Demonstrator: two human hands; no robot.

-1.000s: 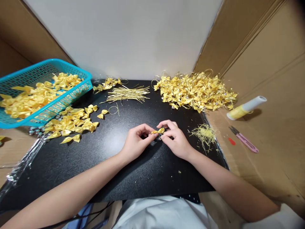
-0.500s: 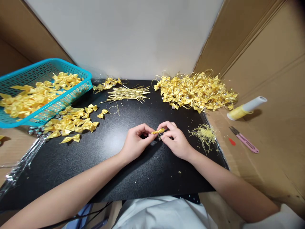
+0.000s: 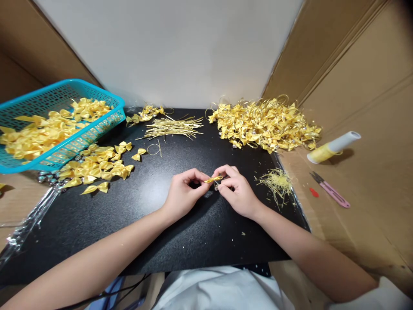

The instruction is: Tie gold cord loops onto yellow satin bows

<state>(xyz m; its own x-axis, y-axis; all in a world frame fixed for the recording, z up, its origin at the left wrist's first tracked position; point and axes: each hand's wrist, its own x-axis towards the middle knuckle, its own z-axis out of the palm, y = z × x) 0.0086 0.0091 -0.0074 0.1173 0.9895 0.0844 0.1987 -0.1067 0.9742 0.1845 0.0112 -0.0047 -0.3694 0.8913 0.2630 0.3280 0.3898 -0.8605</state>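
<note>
Turned slightly more edge-on, the yellow bow [image 3: 213, 179] sits above the black counter [image 3: 155, 245], its left end pinched by the left hand [image 3: 186, 190]; the right hand [image 3: 239, 192] curls at its other end, grip unclear.

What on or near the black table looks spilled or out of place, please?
Yellow clippings lie strewn near the right edge of the black table, unlike the gathered gold ties. Nothing looks clearly damaged.

the scene is fairly bright, its light source out of view. pale glare spreads over the black table [image 3: 193, 241], and a soft shadow lies by the tube [image 3: 335, 145]. wide-angle distortion stretches the edges; the top right corner darkens.
</note>
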